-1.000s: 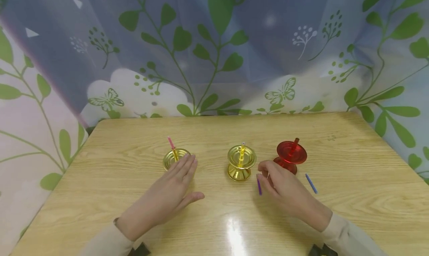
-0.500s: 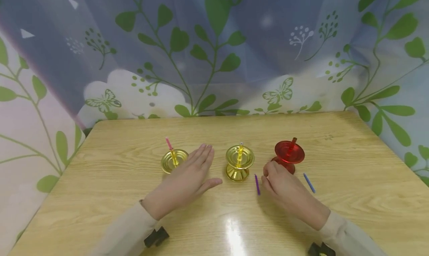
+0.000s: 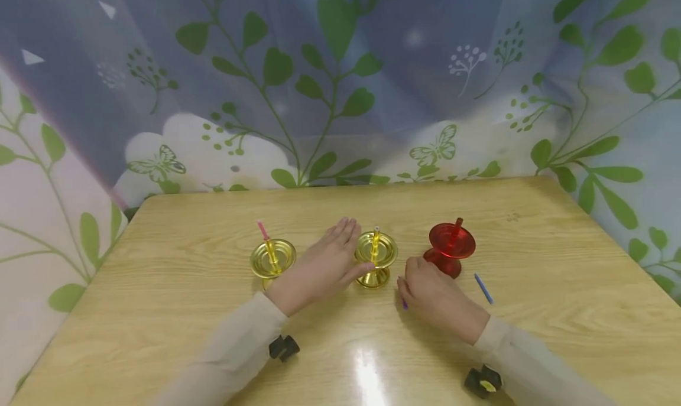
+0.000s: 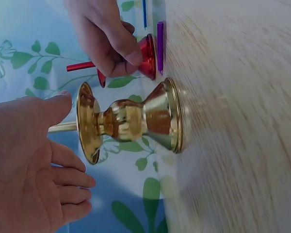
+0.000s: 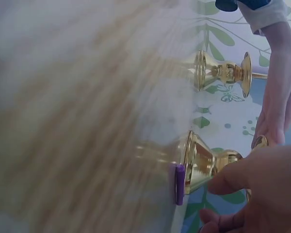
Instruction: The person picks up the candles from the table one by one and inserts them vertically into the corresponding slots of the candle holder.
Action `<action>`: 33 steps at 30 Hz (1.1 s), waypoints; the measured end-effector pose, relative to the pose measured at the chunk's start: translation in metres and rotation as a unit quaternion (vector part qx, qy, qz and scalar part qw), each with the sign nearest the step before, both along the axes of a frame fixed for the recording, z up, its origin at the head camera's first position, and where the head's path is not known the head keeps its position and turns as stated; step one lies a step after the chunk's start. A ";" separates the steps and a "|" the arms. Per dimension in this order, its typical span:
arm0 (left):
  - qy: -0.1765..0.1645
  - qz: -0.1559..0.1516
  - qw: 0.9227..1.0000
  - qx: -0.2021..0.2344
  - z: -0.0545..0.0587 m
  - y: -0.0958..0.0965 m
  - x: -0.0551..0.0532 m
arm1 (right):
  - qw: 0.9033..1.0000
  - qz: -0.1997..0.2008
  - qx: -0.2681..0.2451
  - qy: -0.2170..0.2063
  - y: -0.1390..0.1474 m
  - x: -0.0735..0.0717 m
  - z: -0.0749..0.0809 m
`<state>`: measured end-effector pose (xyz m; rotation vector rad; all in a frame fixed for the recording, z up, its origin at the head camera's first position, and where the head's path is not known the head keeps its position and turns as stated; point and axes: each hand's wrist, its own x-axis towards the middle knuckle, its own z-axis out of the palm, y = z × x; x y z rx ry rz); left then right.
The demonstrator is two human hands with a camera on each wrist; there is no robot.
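My left hand (image 3: 318, 270), fingers straight and thumb spread, is beside the middle gold candle holder (image 3: 388, 257) and overlaps its left rim in the head view. Just above a thin purple candle (image 5: 180, 184) is my right hand (image 3: 438, 296), with thumb and fingers bent but apart in the right wrist view. The candle lies on the table close to the middle holder's base; in the head view the fingers hide most of it. A pink candle (image 3: 263, 230) stands tilted in the left gold candle holder (image 3: 259, 266), whose foot is partly behind my left wrist.
A red candle holder (image 3: 452, 243) stands beyond my right hand. To the right, a blue candle (image 3: 483, 288) lies on the wooden table (image 3: 564, 288). A leaf-patterned curtain (image 3: 298, 98) hangs along the table's back edge.
My left hand has moved right, from over the left gold candle holder to the middle one. My right hand has come over the purple candle, which lay in plain sight half a second ago.
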<state>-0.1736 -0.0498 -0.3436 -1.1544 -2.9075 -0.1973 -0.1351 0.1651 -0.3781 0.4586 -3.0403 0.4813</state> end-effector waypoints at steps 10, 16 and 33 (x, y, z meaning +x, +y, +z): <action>-0.020 0.008 1.000 -0.004 -0.003 0.010 -0.005 | 0.997 -0.038 0.045 -0.057 -0.011 -0.005 0.000; -0.034 0.011 0.999 -0.009 -0.003 0.011 -0.004 | 0.995 -0.051 0.051 -0.072 -0.011 -0.004 -0.001; -0.024 0.006 1.000 -0.010 -0.004 0.008 -0.004 | 0.994 -0.061 0.061 -0.073 -0.016 -0.005 0.002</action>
